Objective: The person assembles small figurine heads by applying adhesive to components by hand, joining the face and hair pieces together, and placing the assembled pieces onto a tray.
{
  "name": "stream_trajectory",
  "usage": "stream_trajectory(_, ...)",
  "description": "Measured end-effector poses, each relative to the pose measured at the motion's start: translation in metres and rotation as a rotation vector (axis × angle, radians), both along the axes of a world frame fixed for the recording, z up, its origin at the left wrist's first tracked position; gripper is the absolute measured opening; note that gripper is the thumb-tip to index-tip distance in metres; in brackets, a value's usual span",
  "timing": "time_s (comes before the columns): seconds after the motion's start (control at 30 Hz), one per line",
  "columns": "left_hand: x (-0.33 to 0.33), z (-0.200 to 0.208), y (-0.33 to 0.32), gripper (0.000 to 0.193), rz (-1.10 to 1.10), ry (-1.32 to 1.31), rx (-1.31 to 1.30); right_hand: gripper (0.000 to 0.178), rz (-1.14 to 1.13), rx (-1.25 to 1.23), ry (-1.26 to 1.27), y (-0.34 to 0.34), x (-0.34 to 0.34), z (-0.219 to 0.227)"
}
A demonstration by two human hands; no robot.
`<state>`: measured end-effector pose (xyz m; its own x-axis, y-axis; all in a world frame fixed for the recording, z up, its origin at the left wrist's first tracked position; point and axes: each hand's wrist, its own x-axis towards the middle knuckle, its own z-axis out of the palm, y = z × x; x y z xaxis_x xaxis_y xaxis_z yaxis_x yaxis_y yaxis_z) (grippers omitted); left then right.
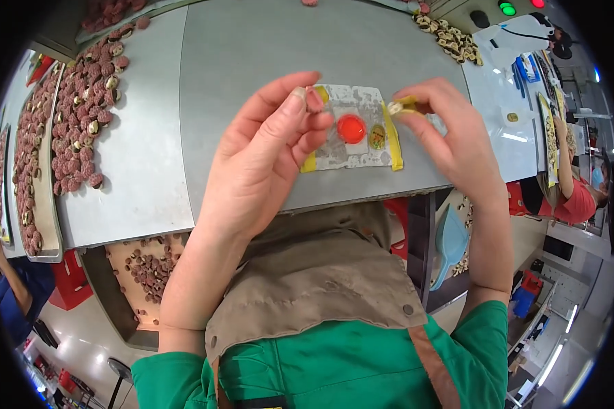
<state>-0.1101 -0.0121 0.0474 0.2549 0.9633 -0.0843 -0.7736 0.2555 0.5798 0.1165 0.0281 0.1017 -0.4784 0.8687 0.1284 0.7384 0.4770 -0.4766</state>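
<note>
My left hand (259, 143) is raised over the table, with a small pink piece (314, 100) pinched between thumb and fingertips. To its right, my right hand (450, 129) holds a small cream-and-yellow piece (398, 108) between thumb and index finger. Both hands are just above a worn grey-white pad (341, 155) edged with yellow tape. On the pad are a bright red disc (351, 128) and a small oval gold-green piece (377, 137). The exact kind of the held pieces is too small to make out.
Reddish round pieces (82, 129) heap at the left, with more on a tray (51, 235) beyond. Cream-and-dark pieces (450, 39) lie at the far right. Below the table edge are an open drawer (126, 327) and a blue dustpan (450, 238). A person in red (576, 194) works at right.
</note>
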Motion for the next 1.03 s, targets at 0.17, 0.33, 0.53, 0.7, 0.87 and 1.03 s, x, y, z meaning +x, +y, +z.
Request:
stream_trajectory(0.17,0.002,0.001,0.0,0.037,0.019,0.039,-0.009,0.019,0.19,0.156,-0.033,-0.009,-0.025,-0.012)
stream_trajectory(0.33,0.001,-0.001,-0.002,0.038,0.019,0.041,0.008,0.019,0.195,0.158,-0.016,-0.011,-0.035,-0.018)
stream_trajectory(0.53,0.001,0.0,-0.005,0.038,0.021,0.077,0.006,0.021,0.255,0.12,-0.011,-0.01,-0.03,-0.018)
stream_trajectory(0.7,0.003,0.004,-0.005,0.037,0.029,0.12,0.002,0.025,0.206,0.181,-0.013,-0.011,-0.034,-0.023)
stream_trajectory(0.87,0.002,0.002,-0.005,0.036,0.02,0.127,0.032,0.025,0.247,0.163,-0.037,-0.01,-0.032,-0.018)
stream_trajectory(1.03,0.003,0.002,-0.008,0.035,0.014,0.218,0.076,0.016,0.095,-0.1,0.099,-0.015,-0.027,-0.017)
